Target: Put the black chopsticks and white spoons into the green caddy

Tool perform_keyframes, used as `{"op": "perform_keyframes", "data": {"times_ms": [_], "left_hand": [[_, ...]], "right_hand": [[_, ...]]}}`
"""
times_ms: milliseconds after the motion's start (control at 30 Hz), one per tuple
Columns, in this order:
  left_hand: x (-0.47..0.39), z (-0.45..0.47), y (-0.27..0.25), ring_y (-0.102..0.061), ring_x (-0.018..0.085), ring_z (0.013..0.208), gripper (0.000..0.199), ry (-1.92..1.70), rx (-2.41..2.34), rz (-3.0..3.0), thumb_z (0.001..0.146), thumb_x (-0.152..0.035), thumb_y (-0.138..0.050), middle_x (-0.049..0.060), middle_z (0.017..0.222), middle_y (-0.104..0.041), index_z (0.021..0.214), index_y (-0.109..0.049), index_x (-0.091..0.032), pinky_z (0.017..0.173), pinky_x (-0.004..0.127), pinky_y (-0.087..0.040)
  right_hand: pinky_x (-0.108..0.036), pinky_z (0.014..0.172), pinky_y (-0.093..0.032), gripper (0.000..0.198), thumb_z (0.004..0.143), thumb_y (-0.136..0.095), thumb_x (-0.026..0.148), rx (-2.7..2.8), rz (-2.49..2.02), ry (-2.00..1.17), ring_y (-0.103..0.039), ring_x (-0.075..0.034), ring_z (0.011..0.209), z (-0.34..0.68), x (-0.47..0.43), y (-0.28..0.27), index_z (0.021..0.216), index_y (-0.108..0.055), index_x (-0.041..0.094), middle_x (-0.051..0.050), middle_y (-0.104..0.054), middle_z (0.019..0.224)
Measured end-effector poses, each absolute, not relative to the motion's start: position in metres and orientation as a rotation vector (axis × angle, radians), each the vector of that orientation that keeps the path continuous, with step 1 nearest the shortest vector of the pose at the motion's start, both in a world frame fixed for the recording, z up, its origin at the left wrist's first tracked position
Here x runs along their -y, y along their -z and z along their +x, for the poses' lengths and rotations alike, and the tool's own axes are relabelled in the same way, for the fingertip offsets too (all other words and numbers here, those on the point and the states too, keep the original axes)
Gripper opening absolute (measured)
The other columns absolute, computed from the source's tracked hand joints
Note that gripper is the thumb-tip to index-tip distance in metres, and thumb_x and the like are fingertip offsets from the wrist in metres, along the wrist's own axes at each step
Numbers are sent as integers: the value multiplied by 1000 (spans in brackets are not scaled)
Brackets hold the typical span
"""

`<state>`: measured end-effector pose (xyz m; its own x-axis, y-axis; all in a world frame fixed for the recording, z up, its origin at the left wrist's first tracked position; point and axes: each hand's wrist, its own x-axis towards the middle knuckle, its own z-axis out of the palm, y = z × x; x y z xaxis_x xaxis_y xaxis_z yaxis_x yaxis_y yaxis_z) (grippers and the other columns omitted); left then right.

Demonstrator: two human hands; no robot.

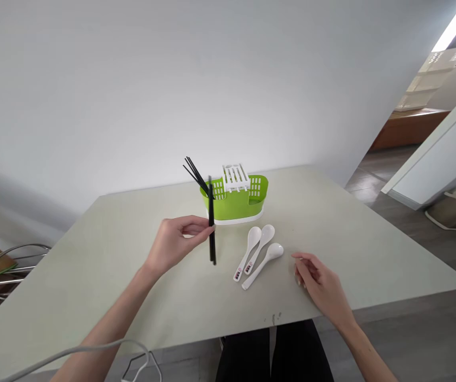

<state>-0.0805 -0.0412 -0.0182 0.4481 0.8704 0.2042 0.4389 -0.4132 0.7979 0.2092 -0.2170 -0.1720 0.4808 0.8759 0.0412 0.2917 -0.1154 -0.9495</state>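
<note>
a pale table (92, 286) fills the view, and a green cutlery caddy (235, 204) standing toward its far edge serves as the landmark. nearest the viewer, in front of the caddy and to its right, the right hand (319, 284) rests on the table with fingers loosely curled and holds nothing. just left of that hand, between it and the caddy, three white spoons (257, 252) lie side by side on the table, bowls pointing toward the caddy, handles toward the viewer. two of the handles carry small stickers with dark and red marks, too small to read; no other writing or brand shows. in front of the caddy and to its left, the left hand (174, 244) pinches black chopsticks (212, 228) between thumb and fingertips, holding them upright, their lower ends close above the table and their tops level with the caddy's left end. whether it grips one stick or a pair cannot be told. in the caddy's left compartment more black chopsticks (194, 172) already stand, leaning out to the left. a white slotted insert (235, 178) sits in its middle, and the right compartment looks empty. judging by this, some sticks are sorted in, one lot is in hand, and the spoons are yet untouched. behind the caddy rises a plain white wall (132, 79).
</note>
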Motion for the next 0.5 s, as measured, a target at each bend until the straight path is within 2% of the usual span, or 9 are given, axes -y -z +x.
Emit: {"op": "perform_keyframes", "data": {"times_ms": [67, 167, 233, 300, 400, 500], "left_hand": [[54, -82, 21, -78, 28, 82, 35, -941, -1090, 1759, 76, -54, -85, 7, 84, -81, 88, -81, -22, 81, 38, -64], [69, -80, 38, -79, 28, 90, 38, -1035, -1032, 1407, 74, -53, -88, 8, 89, -81, 87, -81, -19, 93, 40, -64], [77, -78, 52, -78, 27, 97, 38, -1077, -1007, 1209, 72, -53, -90, 9, 94, -81, 86, -82, -18, 99, 39, -62], [85, -75, 67, -77, 26, 102, 37, -1113, -1002, 1046, 71, -50, -91, 9, 101, -81, 88, -82, -18, 103, 37, -60], [95, -75, 83, -77, 24, 106, 34, -1154, -1016, 883, 73, -44, -90, 9, 107, -81, 90, -81, -17, 108, 35, -58], [106, -77, 91, -76, 24, 108, 32, -1146, -1024, 834, 74, -42, -90, 10, 109, -81, 89, -81, -16, 109, 36, -57]], "right_hand": [[-31, 60, -50, 45, 97, -58, 64, 979, -1601, -722, -58, -18, 62, 203, 218, 167, 111, -68, 23, -2, -65, 73], [-31, 59, -51, 44, 95, -61, 64, 909, -1450, -788, -57, -18, 62, 179, 221, 154, 109, -69, 23, -2, -64, 74], [-32, 63, -54, 43, 95, -63, 63, 876, -1357, -831, -63, -20, 72, 155, 222, 145, 112, -71, 23, -5, -69, 83], [-35, 75, -59, 44, 97, -61, 61, 815, -1260, -899, -69, -25, 96, 131, 221, 136, 120, -71, 25, -9, -75, 103], [-43, 101, -57, 46, 102, -53, 62, 685, -1060, -1039, -66, -28, 124, 103, 213, 126, 128, -71, 28, -9, -72, 132], [-49, 114, -50, 49, 102, -51, 64, 581, -946, -1097, -61, -29, 135, 88, 203, 119, 129, -73, 30, -6, -70, 140]]}}
